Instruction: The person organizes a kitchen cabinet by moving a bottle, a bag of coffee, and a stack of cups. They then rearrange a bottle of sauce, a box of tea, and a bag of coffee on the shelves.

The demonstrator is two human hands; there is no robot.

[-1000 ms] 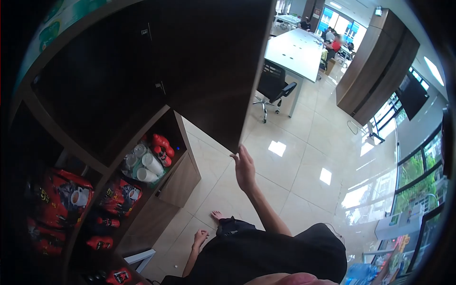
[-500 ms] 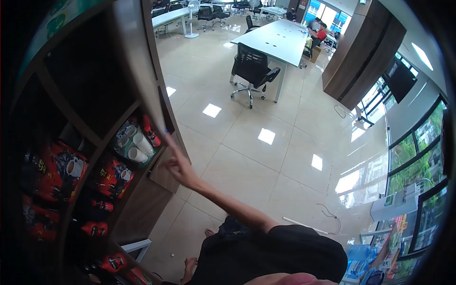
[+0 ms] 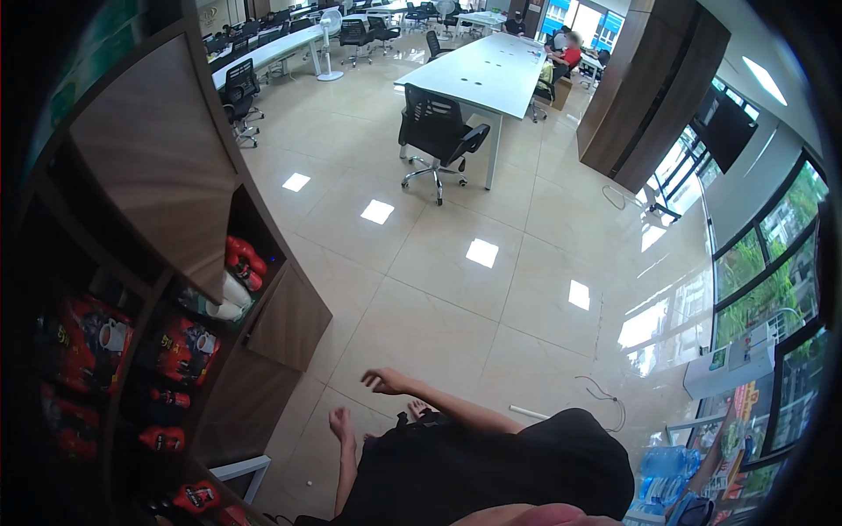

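Note:
My right hand (image 3: pixel 386 380) is in front of my body above the tiled floor, its fingers apart and loosely bent, holding nothing. Lower and to the left, my left hand (image 3: pixel 340 423) hangs with its fingers curled in, and no object shows in it. Both hands are away from the wooden cabinet (image 3: pixel 250 399) on my left. A brown cabinet door (image 3: pixel 158 158) covers the upper compartment, its lower corner in front of white cups (image 3: pixel 231 294). Red coffee packets (image 3: pixel 187 351) and red-labelled bottles (image 3: pixel 171 398) stand on the shelves.
Ahead are a black office chair (image 3: pixel 438 131) and a long white table (image 3: pixel 487 74). A white fan (image 3: pixel 330 53) stands farther back, with seated people at the far end. To my right are a white stick (image 3: pixel 530 412), a cable (image 3: pixel 603 394) and water bottles (image 3: pixel 668 465).
My right hand has come away from the cabinet door and down toward my body. The door has swung leftward over the compartment. My left hand has come into view.

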